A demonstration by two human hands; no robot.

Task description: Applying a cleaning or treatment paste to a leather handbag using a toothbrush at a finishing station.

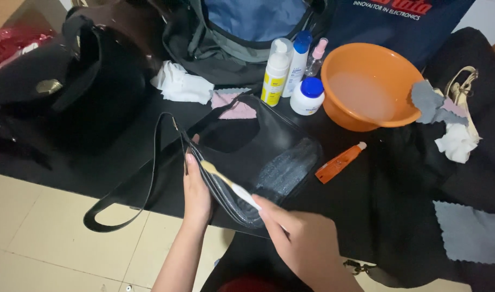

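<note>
A: Where is the black handbag [247,157], and how do the hands stand?

B: On the dark worktop [123,157], tilted up on its edge; the left hand [196,194] grips its near rim; the right hand [301,243] pinches a toothbrush [231,186].

A: Which way does the brush run?

B: Diagonally, bristles up-left on the soapy rim, handle down-right; an orange basin [366,86] sits behind, to the right.

I look down on a black table [123,157] that fills most of my view. Below its near edge lies a floor [36,232] of pale cream tiles with thin grout lines. Above its far right corner shows a white wall [485,13]. Light is soft and even.
</note>
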